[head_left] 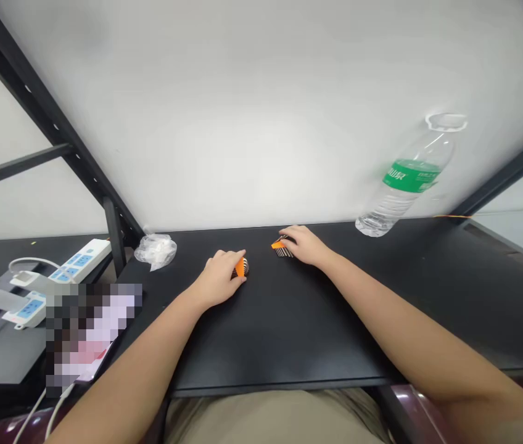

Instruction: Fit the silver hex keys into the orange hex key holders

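My left hand (221,277) lies on the black tabletop (289,333) and curls around a small orange tool with dark banding (240,267), which pokes out past my fingertips. Farther along the table, my right hand (303,244) covers part of a hex key set (282,246). Its orange holder shows at the left of my fingers, and a row of metal keys shows below them. My two hands are apart, with a gap of bare tabletop between the tools.
A clear water bottle (403,185) with a green label stands tilted at the far right. A crumpled plastic bag (155,251) sits at the far left. White power strips (81,260) with cables lie lower left, beside a pixelated patch (92,330). A white wall rises behind.
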Demonstrator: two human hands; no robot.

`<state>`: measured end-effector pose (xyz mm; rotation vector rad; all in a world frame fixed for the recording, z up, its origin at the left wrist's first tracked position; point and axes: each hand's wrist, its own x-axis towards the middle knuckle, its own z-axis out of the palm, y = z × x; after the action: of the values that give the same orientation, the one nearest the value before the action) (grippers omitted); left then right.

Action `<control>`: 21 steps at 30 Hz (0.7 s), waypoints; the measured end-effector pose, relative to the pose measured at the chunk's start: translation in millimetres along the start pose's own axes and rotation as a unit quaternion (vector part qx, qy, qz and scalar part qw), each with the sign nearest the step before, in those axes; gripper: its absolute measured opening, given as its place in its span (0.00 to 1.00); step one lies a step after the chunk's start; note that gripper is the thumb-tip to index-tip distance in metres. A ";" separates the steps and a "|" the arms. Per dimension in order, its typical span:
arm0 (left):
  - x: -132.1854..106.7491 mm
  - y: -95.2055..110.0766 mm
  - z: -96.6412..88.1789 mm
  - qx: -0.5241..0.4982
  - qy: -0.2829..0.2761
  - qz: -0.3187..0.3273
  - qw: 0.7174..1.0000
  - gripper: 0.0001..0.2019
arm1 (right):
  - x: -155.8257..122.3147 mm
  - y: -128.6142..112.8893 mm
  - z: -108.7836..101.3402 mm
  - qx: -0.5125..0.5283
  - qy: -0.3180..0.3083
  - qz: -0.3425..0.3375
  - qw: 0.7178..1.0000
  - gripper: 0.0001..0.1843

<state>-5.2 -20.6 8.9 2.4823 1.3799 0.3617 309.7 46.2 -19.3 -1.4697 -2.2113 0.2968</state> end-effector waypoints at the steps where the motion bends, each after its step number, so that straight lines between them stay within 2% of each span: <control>1: 2.0 -3.2 1.7 0.004 0.006 -0.014 1.000 0.31 | -1.1 -3.6 4.5 -0.001 -0.014 -0.002 1.000 0.18; 4: 8.6 -9.7 8.1 0.028 0.028 -0.065 0.997 0.29 | -7.9 -22.8 10.9 0.019 -0.056 -0.020 0.998 0.13; 7: 11.3 -7.2 10.3 0.062 0.060 -0.109 0.990 0.29 | -16.5 -45.5 8.5 0.029 -0.090 -0.018 0.995 0.11; 9: 8.8 0.7 7.5 0.077 0.093 -0.112 0.986 0.29 | -22.1 -59.2 5.6 0.007 -0.108 -0.024 0.994 0.12; 11: 3.1 12.2 3.5 0.077 0.118 -0.098 0.985 0.25 | -26.9 -71.3 3.4 -0.030 -0.121 -0.044 0.991 0.12; 13: -3.8 24.8 1.3 0.048 0.098 -0.075 0.991 0.17 | -30.6 -81.9 2.5 -0.063 -0.136 -0.067 0.986 0.12; 16: -11.7 40.2 4.5 0.020 0.029 -0.053 0.998 0.10 | -34.5 -94.5 4.1 -0.095 -0.161 -0.082 0.979 0.12; 18: -13.3 45.9 9.2 0.035 0.020 -0.031 0.999 0.14 | -36.7 -100.6 7.0 -0.102 -0.163 -0.071 0.979 0.12; 21: -10.8 47.7 15.6 0.062 0.039 -0.023 0.997 0.20 | -39.6 -107.9 13.2 -0.100 -0.147 -0.036 0.983 0.14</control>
<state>32.1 -55.9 10.6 2.5550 1.5308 0.3786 228.4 -32.5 4.5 -1.5257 -2.5905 0.2902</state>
